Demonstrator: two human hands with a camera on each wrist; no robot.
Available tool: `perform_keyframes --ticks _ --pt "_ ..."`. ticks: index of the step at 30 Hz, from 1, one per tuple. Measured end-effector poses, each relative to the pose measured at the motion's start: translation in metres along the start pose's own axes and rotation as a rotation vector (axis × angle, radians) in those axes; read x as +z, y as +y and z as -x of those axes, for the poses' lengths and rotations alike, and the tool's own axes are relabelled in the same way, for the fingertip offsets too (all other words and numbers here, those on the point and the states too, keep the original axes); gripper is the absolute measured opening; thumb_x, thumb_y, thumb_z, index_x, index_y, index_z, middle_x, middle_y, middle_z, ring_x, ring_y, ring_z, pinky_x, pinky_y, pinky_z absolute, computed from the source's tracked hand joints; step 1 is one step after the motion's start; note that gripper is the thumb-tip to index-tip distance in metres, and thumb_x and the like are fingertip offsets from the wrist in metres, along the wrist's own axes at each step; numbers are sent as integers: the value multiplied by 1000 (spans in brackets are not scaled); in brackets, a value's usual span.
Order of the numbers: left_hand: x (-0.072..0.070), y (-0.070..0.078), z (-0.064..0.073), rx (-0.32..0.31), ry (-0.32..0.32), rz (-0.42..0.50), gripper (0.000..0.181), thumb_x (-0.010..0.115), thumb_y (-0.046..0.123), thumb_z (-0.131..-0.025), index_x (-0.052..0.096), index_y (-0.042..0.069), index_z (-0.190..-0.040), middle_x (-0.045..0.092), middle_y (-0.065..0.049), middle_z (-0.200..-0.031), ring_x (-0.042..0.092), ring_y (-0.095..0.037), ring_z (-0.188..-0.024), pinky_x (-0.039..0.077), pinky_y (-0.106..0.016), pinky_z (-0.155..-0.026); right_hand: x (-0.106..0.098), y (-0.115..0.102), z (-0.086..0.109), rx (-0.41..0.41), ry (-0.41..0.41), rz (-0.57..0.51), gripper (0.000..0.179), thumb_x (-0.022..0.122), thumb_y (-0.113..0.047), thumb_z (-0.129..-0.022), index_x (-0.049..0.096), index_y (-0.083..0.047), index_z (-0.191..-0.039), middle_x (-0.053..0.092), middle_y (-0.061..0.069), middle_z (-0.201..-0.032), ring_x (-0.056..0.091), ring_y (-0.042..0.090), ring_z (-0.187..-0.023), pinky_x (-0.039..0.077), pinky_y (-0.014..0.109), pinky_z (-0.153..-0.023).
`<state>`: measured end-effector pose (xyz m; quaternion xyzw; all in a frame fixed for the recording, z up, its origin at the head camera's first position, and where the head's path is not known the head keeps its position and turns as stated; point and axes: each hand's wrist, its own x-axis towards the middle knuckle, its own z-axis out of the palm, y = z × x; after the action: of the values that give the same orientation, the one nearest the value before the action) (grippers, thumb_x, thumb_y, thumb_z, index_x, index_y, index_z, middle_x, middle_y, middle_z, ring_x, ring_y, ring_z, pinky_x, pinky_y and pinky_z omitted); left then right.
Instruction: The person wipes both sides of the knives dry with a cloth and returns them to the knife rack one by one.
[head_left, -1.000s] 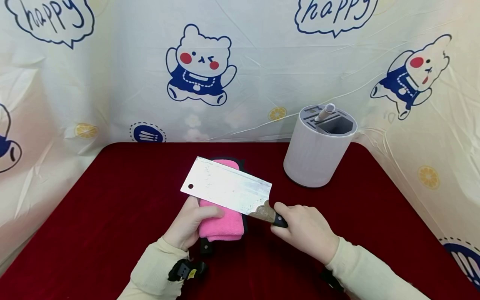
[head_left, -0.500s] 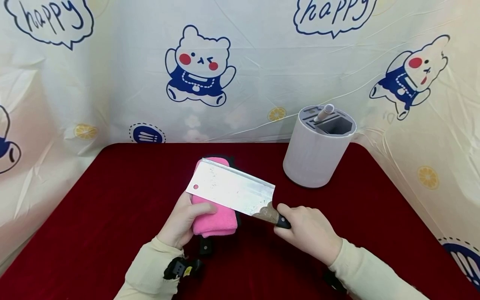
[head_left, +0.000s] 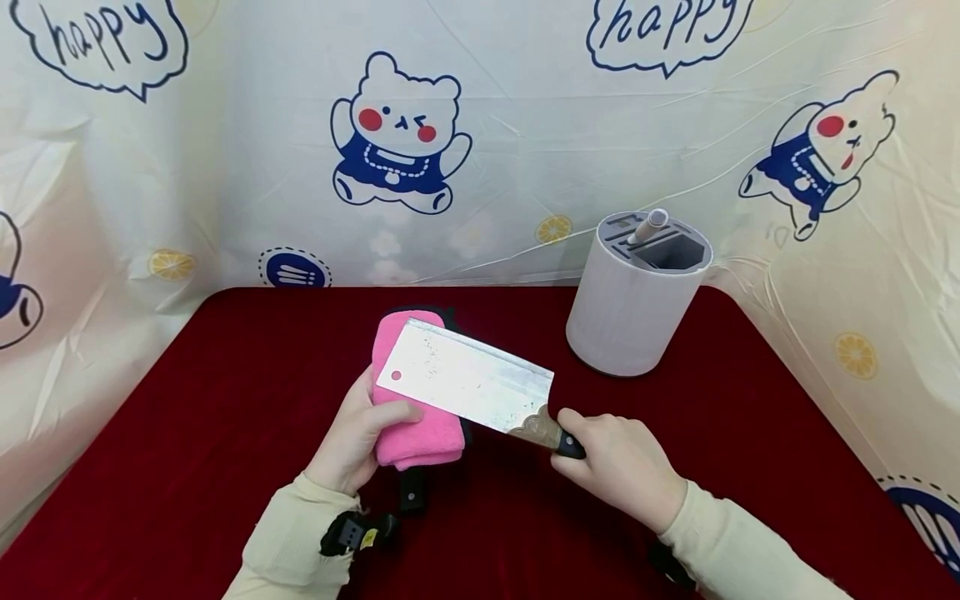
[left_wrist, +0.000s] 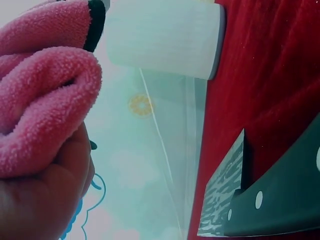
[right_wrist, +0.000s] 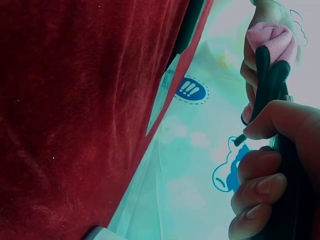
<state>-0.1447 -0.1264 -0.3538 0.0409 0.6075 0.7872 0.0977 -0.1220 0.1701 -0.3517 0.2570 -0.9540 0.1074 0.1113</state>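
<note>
A person's right hand (head_left: pixel 618 467) is clamped round the black handle of a cleaver (head_left: pixel 480 379), its broad blade angled up and to the left across a folded pink towel (head_left: pixel 427 437). The left hand (head_left: pixel 356 437) grips the towel, thumb on top, fingers underneath. The towel, trimmed in black, is held above the table, with the blade lying over its face. Below, a second knife (left_wrist: pixel 285 200) rests on the tabletop, its riveted black handle and part of its blade showing in the left wrist view. Both arms wear cream sleeves (head_left: pixel 288 533), with a black device (head_left: pixel 348 532) strapped at the left wrist. The table (head_left: pixel 225 417) is covered in deep red, velvety cloth with rounded far corners. Near its far right corner stands a white cylindrical knife block (head_left: pixel 633 312), its grey top slotted, with one pale handle (head_left: pixel 649 225) poking up at a slant. Pale, creased curtains (head_left: pixel 517 150) surround the table at the back and sides, printed with blue-outlined bears (head_left: pixel 401 125), orange slices (head_left: pixel 554 228) and "happy" speech bubbles (head_left: pixel 667 29).
</note>
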Motion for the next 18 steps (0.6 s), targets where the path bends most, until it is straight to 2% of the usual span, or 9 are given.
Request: perform_keyframes --ticks 9,18 --pt "2 -1 -1 -17 14 -2 59 56 -7 -79 39 10 -133 70 2 -107 69 -14 -86 57 -28 -73 1 1 0 -2 12 12 31 70 -21 -78 39 -21 -71 22 -13 -56 19 2 -50 19 17 -41" --pt "7 -3 0 -29 -6 7 59 58 -7 -79 41 10 -133 70 2 -107 68 -12 -85 56 -26 -74 0 -2 -2 -5 11 -2 30 70 -21 -80 40 -20 -72 23 -12 -55 21 2 -49 20 17 -41"
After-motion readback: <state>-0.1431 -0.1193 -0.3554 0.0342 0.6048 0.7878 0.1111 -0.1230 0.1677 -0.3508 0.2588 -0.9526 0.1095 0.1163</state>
